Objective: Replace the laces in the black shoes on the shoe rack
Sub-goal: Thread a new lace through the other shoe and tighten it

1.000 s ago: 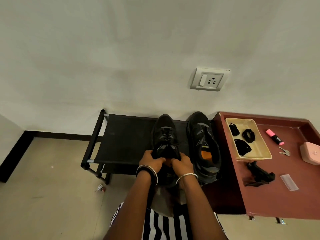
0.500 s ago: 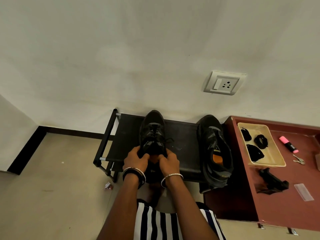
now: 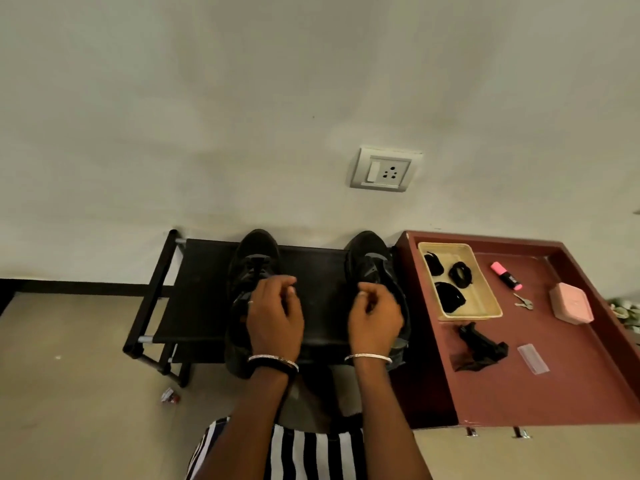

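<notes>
Two black shoes stand on the black shoe rack [image 3: 204,289] against the wall. The left shoe [image 3: 258,249] is laced and sits mid-rack; the right shoe [image 3: 367,251] is at the rack's right end. My left hand [image 3: 275,315] hovers over the left shoe with loosely curled fingers and holds nothing I can see. My right hand [image 3: 375,315] is over the right shoe's opening, fingers also loosely curled; whether it touches the shoe is unclear. Coiled black laces [image 3: 460,275] lie in a cream tray [image 3: 491,311].
A dark red table [image 3: 571,382] adjoins the rack on the right, carrying the tray, a pink highlighter [image 3: 505,276], keys [image 3: 524,302], a pink box [image 3: 571,303], a black object [image 3: 479,348] and a clear plastic strip [image 3: 533,358]. A wall socket [image 3: 382,169] sits above.
Both hands gripped the left shoe and slid it left along the rack. They have let go of it, and my right hand has moved over to the right shoe.
</notes>
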